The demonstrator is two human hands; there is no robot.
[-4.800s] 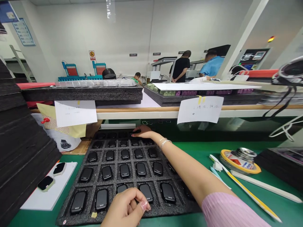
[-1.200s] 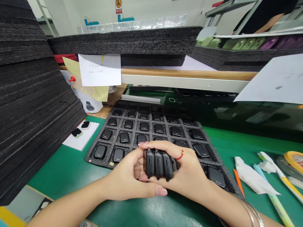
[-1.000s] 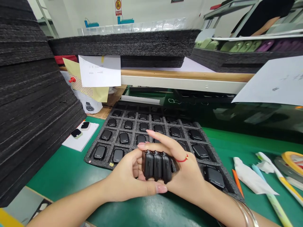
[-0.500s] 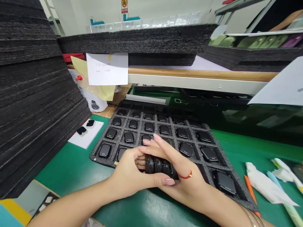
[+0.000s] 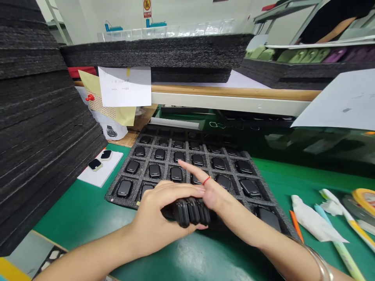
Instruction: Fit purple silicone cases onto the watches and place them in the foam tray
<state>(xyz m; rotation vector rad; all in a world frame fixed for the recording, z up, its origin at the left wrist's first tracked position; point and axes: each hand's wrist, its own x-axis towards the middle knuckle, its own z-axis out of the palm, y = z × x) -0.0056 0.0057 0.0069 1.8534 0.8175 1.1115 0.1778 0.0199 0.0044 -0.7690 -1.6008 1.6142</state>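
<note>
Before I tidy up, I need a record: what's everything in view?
Held watches: at least three, black, left hand
Foam tray: one, dark grey, centre, black watches inside
Bench: one, green, underneath
Foam stack: one, black, far left
Pale-cased watches: two, white pad
Shelf foam: several slabs, black, top
Hanging papers: several, white and yellow, shelf edge
Tissue: white, right, count unclear
Person: one, black clothing, upper right
Left hand: one, around held watches
Right hand: one, touching left
</note>
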